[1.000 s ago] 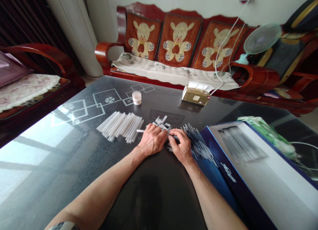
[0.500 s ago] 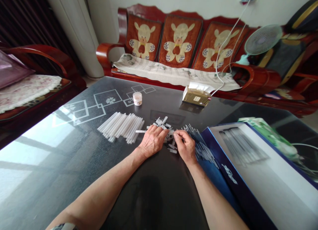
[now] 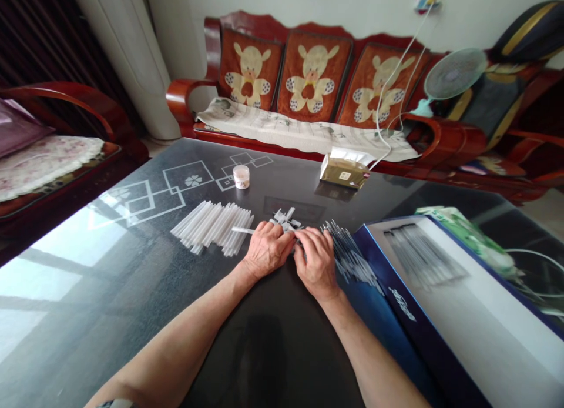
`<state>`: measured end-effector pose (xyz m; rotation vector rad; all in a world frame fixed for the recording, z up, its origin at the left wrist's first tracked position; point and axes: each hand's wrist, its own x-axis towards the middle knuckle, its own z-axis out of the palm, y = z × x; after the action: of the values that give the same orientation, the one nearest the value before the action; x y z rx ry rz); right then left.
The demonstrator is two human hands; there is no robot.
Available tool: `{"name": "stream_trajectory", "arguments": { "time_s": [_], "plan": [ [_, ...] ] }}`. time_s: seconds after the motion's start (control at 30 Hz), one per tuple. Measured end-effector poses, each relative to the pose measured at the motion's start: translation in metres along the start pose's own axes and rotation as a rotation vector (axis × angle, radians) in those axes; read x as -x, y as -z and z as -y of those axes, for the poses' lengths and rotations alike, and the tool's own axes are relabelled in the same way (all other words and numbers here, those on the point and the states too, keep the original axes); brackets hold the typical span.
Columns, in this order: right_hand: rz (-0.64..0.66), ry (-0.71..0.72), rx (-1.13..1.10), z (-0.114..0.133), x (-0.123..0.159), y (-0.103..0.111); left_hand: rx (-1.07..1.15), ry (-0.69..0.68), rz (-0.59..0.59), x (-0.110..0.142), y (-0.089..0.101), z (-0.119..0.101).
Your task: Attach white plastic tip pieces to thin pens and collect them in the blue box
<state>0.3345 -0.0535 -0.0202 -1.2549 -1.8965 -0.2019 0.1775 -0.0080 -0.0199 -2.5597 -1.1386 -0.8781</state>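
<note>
our left hand (image 3: 267,249) lies flat by a white plastic tube (image 3: 242,230), our right hand (image 3: 315,262) curled at white plastic pieces (image 3: 285,220); neither grip can be told.

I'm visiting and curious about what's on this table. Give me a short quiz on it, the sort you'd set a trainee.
1. True or false: the small round jar stands inside the blue box.
2. Multiple choice: which hand is closer to the blue box? A) left hand B) right hand
3. Fill in the blank: the row of white plastic tubes lies to the ___ of the left hand.

Key: 1. False. 2. B. 3. left.
</note>
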Motion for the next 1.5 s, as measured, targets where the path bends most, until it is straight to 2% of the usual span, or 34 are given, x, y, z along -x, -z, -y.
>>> {"name": "stream_trajectory", "arguments": {
  "time_s": [0.13, 0.23, 0.33, 0.47, 0.6, 0.77, 0.87, 0.93, 1.1, 1.17, 1.27, 1.4, 1.47, 1.5],
  "plan": [
    [0.079, -0.013, -0.038, -0.005, -0.001, 0.002, 0.029, -0.017, 0.02, 0.0, 0.0, 0.0],
    [0.157, -0.047, -0.031, -0.016, -0.004, 0.016, 0.037, -0.005, 0.008, -0.001, 0.001, 0.002],
    [0.176, -0.163, 0.143, -0.032, -0.003, 0.035, 0.033, 0.012, -0.009, -0.002, 0.002, 0.004],
    [0.259, -0.329, 0.41, -0.054, 0.009, 0.053, 0.078, -0.07, -0.048, -0.004, 0.004, 0.004],
    [0.314, -0.362, 0.478, -0.064, 0.022, 0.056, 0.157, -0.134, -0.083, -0.005, 0.009, 0.001],
    [0.298, -0.316, 0.503, -0.055, 0.022, 0.05, 0.257, -0.113, -0.064, -0.007, 0.011, -0.002],
    [0.317, -0.277, 0.5, -0.049, 0.018, 0.043, 0.427, -0.03, -0.085, -0.009, 0.011, -0.002],
    [0.339, -0.271, 0.5, -0.049, 0.017, 0.039, 0.615, 0.094, -0.131, -0.008, 0.011, -0.002],
    [0.294, -0.337, 0.529, -0.056, 0.015, 0.039, 1.201, 0.622, -0.28, -0.007, 0.017, 0.004],
    [0.211, -0.345, 0.447, -0.055, 0.012, 0.039, 1.464, 0.84, -0.298, -0.009, 0.02, 0.005],
    [0.038, -0.407, 0.107, -0.046, 0.003, 0.033, 1.75, 1.045, -0.254, -0.011, 0.021, 0.002],
    [-0.038, -0.788, -0.468, -0.032, -0.009, 0.015, 1.854, 1.082, -0.185, -0.009, 0.015, -0.006],
    [-0.099, -0.954, -0.694, -0.028, -0.011, 0.005, 1.759, 1.027, -0.153, -0.006, 0.011, -0.006],
    [-0.149, -1.004, -0.779, -0.027, -0.011, 0.002, 1.641, 0.965, -0.137, -0.004, 0.011, -0.004]
  ]
}}
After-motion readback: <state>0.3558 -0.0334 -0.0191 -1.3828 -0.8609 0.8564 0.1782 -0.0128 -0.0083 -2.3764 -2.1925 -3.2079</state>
